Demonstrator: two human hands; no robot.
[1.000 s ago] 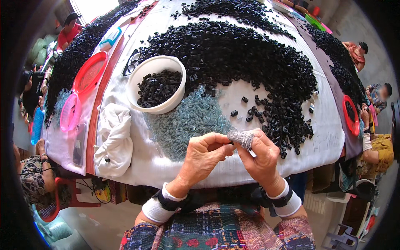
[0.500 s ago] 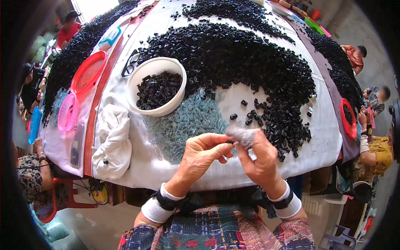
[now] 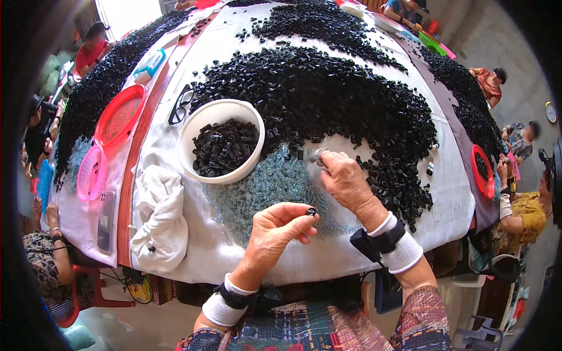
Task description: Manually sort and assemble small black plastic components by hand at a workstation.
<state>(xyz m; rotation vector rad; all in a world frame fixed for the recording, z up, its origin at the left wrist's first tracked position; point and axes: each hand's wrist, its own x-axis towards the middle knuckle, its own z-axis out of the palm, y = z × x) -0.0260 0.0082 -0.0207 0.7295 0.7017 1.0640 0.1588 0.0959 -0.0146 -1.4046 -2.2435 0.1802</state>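
Observation:
My left hand (image 3: 278, 231) pinches a small black plastic part (image 3: 312, 212) between thumb and fingertips, above the near side of the table. Farther forward, my right hand (image 3: 346, 178) reaches to the right edge of a heap of small pale-blue springs (image 3: 263, 193). Its fingers are drawn together, with something grey (image 3: 319, 155) at the tips; whether that is a finger covering or a held piece I cannot make out. A white bowl (image 3: 187, 158) of black parts stands left of the springs. Behind them spreads a large heap of black parts (image 3: 328, 88).
A crumpled white cloth (image 3: 161, 216) and eyeglasses (image 3: 181, 105) lie left. Beyond them are a red tray (image 3: 139, 96), a pink basket (image 3: 103, 169) and a phone (image 3: 105, 219). Another red tray (image 3: 475, 169) sits right. Several people work around the table's sides.
My right hand has moved forward from beside my left hand to the springs. My left hand still holds the small black part, slightly lower and turned into view.

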